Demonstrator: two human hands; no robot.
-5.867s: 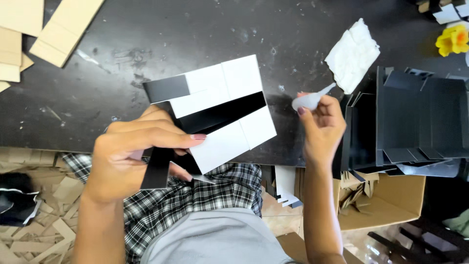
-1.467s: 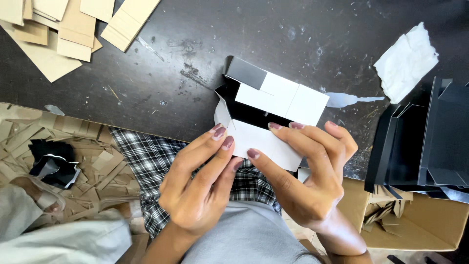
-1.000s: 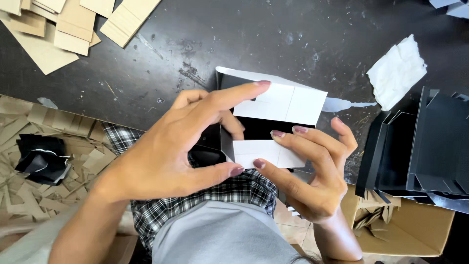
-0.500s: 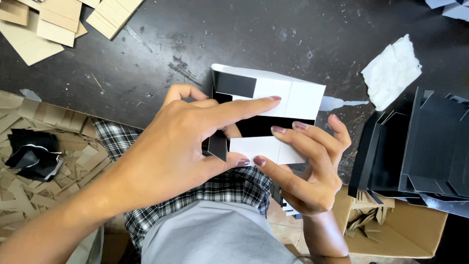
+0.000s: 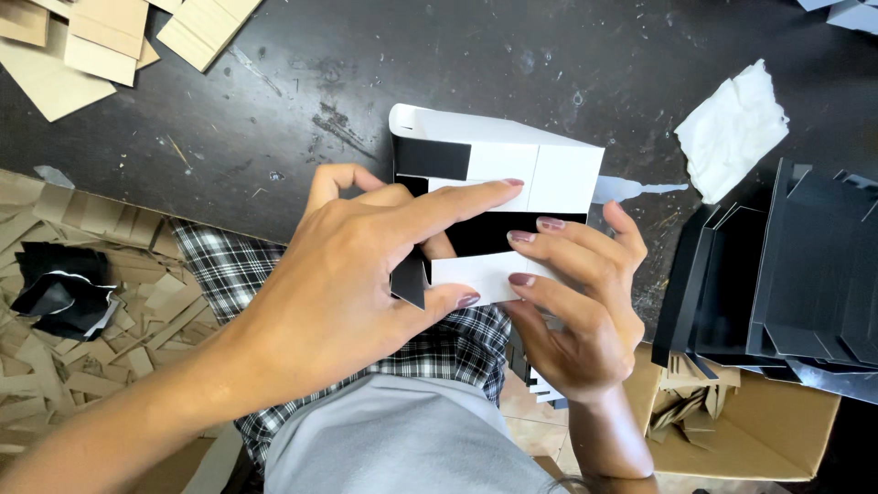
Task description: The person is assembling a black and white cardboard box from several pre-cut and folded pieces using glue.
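Squarely between both hands, left hand (image 5: 352, 284) and right hand (image 5: 572, 293) gripping it: black-and-white folded box (image 5: 498, 197).

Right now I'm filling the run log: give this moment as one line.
left hand: pressing box panel | right hand: holding box edge | black-and-white box: partly folded, at table edge

The scene is brightly and evenly lit by soft daylight, so shadows are faint, with only a soft one under the left hand (image 5: 366, 274) where it lies across the white and black box (image 5: 540, 174). The dark table (image 5: 512, 64) shows a dull sheen at far centre. Focus is sharp at centre; near edges look slightly stretched.
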